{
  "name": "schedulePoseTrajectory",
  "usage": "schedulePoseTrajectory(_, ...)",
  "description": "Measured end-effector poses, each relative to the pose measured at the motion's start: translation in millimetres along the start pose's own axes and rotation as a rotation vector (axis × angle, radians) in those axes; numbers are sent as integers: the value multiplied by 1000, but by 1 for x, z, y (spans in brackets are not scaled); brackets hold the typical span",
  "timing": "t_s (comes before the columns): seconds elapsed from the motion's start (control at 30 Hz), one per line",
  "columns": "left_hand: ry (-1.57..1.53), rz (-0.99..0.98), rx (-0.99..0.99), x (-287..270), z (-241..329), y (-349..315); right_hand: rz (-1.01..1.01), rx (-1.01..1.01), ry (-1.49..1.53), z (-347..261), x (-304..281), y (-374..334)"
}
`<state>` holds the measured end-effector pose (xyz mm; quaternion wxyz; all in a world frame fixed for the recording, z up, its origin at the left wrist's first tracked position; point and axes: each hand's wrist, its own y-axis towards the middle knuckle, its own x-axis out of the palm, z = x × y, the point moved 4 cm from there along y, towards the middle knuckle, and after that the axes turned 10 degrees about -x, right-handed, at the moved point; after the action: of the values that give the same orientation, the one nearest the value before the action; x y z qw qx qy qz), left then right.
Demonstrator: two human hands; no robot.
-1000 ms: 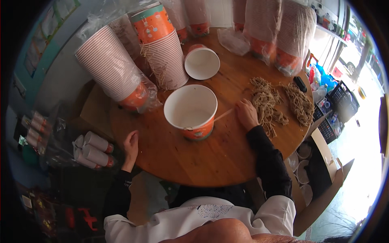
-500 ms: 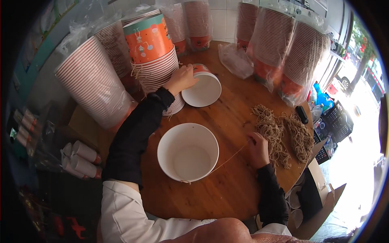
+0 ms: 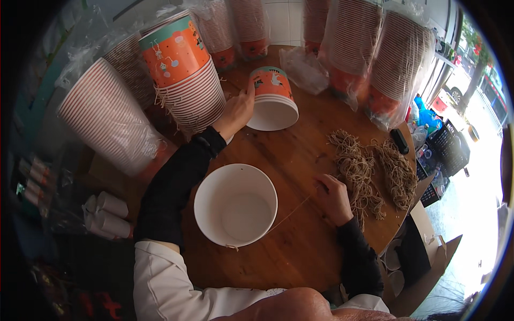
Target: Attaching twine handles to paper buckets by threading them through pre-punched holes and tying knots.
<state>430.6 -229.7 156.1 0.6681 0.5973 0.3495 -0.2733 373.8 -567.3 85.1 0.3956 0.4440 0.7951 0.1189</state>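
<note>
The left hand point(image 3: 235, 109) is stretched across the round wooden table point(image 3: 300, 160) and is closed on the wall of a short stack of orange-and-teal paper buckets point(image 3: 272, 96), which lies tilted on its side with its white open mouth turned toward the person. The right hand point(image 3: 333, 197) is laid on the tabletop with its fingers curled down at the near edge of a heap of brown twine pieces point(image 3: 356, 171); whether anything is pinched under them cannot be told. A thin strand of twine point(image 3: 292, 212) is stretched from that hand to the rim of a large white paper bucket point(image 3: 235, 204), which stands upright and open near the table's front edge, between the two forearms.

A second heap of brown twine point(image 3: 397, 172) is seen just beside the first. Beside the left hand, a tall leaning stack of orange printed buckets point(image 3: 184, 72) is set. Further stacks wrapped in clear plastic point(image 3: 104, 120) are ranged along the back and left of the table. Small white paper rolls point(image 3: 107, 214) lie off the table at the left.
</note>
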Motion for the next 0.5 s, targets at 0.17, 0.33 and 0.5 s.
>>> schedulePoseTrajectory(0.17, -18, -174, -257, 11, -23, 23, 24, 285, 258, 5, -2, -4)
schedulePoseTrajectory(0.33, -114, -119, -239, -20, -25, -8, -15, 457, 537, 7, 2, -6)
schedulePoseTrajectory(0.5, -675, -226, -304, -117, -4, -81, -168, 453, 602, 12, -1, -11)
